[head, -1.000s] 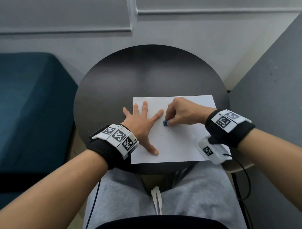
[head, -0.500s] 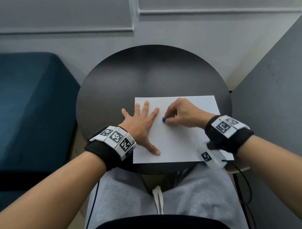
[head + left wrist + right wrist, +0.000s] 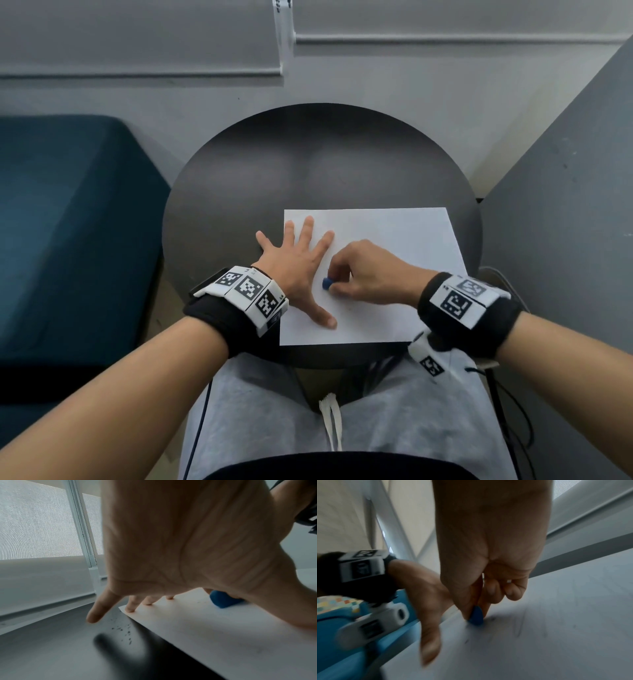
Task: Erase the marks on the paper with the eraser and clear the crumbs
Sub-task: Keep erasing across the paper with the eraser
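A white sheet of paper (image 3: 394, 246) lies on the near right part of a round dark table (image 3: 308, 164). My left hand (image 3: 298, 260) lies flat and spread on the sheet's left edge, its little finger out on the tabletop. My right hand (image 3: 356, 274) pinches a small blue eraser (image 3: 327, 283) and presses its tip on the paper between my left thumb and forefinger. The right wrist view shows the eraser (image 3: 476, 616) touching the paper (image 3: 556, 615) beside faint pencil marks (image 3: 520, 626). In the left wrist view dark crumbs (image 3: 126, 630) lie on the table beside the paper's edge (image 3: 188, 628), near the eraser (image 3: 223, 600).
A dark blue sofa (image 3: 68, 222) stands left of the table. A grey panel (image 3: 565, 222) rises on the right. A wall with window blinds (image 3: 171, 41) runs behind the table. My grey-trousered lap (image 3: 308, 411) sits under the table's near edge.
My right hand has slid the eraser toward me and to the left, into the gap between my left thumb and forefinger. The left hand keeps pressing the paper.
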The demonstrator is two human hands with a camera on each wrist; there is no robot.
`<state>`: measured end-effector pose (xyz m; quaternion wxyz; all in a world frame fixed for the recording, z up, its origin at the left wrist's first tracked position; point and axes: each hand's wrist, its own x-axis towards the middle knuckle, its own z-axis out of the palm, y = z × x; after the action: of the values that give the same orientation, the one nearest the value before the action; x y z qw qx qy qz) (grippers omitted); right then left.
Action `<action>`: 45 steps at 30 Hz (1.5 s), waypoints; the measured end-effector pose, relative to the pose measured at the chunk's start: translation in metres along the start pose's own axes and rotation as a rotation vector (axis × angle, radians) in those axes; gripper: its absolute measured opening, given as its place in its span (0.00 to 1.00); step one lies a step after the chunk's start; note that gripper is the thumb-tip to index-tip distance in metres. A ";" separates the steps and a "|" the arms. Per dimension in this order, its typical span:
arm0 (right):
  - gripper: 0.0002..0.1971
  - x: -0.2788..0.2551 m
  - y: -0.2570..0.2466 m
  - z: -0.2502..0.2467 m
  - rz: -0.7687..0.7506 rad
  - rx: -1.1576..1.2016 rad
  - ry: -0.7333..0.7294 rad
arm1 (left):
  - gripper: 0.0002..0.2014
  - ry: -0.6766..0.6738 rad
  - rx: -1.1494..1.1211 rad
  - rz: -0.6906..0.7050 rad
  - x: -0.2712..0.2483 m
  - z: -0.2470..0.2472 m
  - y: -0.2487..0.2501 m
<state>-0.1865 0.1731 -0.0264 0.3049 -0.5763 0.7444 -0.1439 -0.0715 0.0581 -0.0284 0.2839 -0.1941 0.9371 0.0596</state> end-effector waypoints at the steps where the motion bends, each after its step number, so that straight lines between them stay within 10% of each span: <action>1: 0.09 0.002 0.001 -0.004 0.010 -0.012 0.005 | 0.74 0.000 -0.001 -0.001 0.000 -0.001 0.000; 17: 0.07 0.006 0.015 -0.016 0.169 -0.125 0.211 | 0.73 -0.001 -0.025 0.007 -0.001 0.001 -0.003; 32: 0.04 -0.094 0.061 0.024 0.162 -0.039 0.387 | 0.66 0.019 -0.094 -0.010 -0.023 0.015 -0.018; 40: 0.04 -0.095 0.063 0.029 0.164 0.034 0.453 | 0.49 0.079 0.116 0.420 -0.047 0.061 0.065; 45: 0.03 -0.094 0.062 0.027 0.178 0.047 0.436 | 0.49 0.109 0.086 0.337 -0.028 0.060 0.048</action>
<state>-0.2032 0.2841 -0.0555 0.1617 -0.4564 0.8371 -0.2546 -0.0386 0.1248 -0.0627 0.2269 -0.0248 0.9720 0.0555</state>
